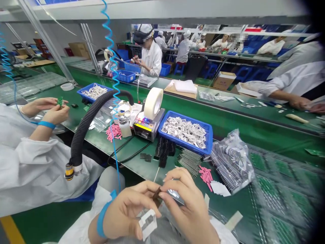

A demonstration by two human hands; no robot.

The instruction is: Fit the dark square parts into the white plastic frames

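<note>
My left hand [124,211], with a blue wrist strap, is closed on a small white plastic frame [152,226] near the thumb. A small dark brown piece [157,198] sits between the fingertips of both hands. The thumb and index finger of my right hand [189,206] pinch its upper end. Just beyond the hands on the green bench lie flat dark squares [145,157], black strips [164,152], a bundle of thin rods [189,162] and pink pieces [206,175].
A blue bin [211,142] of white frames stands behind, beside a tape dispenser [147,127] with a tape roll. A black flexible hose [87,118] arches at left, near a co-worker's hands [54,110]. A plastic bag [233,162] and wrapped green boards [271,189] lie right.
</note>
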